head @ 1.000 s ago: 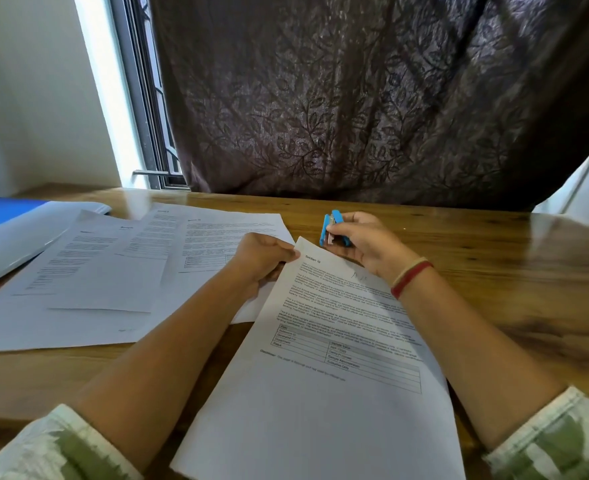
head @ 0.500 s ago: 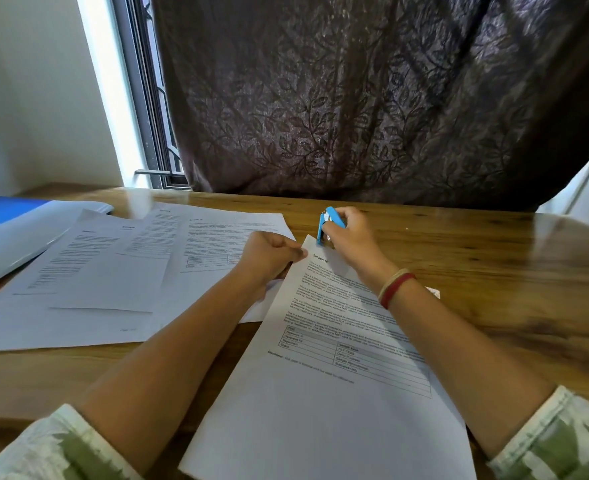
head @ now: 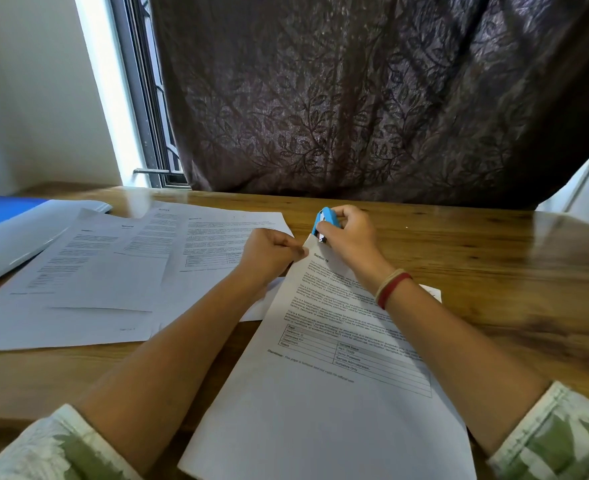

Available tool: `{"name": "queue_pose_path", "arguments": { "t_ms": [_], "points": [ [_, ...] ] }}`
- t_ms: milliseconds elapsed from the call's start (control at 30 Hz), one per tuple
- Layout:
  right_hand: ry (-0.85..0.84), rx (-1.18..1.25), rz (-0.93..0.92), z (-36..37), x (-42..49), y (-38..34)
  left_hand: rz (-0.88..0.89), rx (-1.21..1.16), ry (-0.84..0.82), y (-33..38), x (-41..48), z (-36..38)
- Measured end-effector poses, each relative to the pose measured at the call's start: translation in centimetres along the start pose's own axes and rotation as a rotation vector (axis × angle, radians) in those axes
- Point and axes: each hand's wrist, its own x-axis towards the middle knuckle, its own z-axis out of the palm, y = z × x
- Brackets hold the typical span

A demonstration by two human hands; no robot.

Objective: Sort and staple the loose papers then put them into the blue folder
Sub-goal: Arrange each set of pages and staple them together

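A stack of printed papers [head: 324,393] headed "Section 10" lies in front of me on the wooden table [head: 511,271]. My left hand [head: 268,256] pinches the stack near its top left corner. My right hand [head: 350,237] grips a small blue stapler [head: 324,221], whose jaws sit over that corner of the stack. Several loose printed sheets [head: 119,271] are spread to the left. The blue folder [head: 5,216] lies open at the far left, its pale inner flap curling up.
A dark leaf-patterned curtain [head: 355,105] hangs behind the table. A window frame [head: 140,98] and a white wall stand at the back left. Another sheet's corner [head: 431,292] shows under my right wrist.
My right hand has moved the stapler left and onto the top left corner of the stack. My left hand stays on the paper's corner.
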Motion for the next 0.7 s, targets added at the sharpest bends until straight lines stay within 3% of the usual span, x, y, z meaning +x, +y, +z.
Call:
{"name": "queue_pose_path", "arguments": {
  "t_ms": [167,467,600,700],
  "points": [
    [0.006,0.006,-0.018,0.2,0.0,0.1,0.006,0.014,-0.014,0.0,-0.1,0.1],
    [-0.096,0.317,0.1,1.0,-0.1,0.1,-0.002,-0.053,-0.027,0.0,-0.3,-0.1],
    [-0.111,0.296,0.114,1.0,0.0,0.1,-0.013,-0.05,-0.017,-0.1,-0.1,0.1],
    [-0.069,0.202,0.021,1.3,0.3,0.4,-0.019,-0.042,-0.006,-0.1,0.0,0.1]
  ]
}}
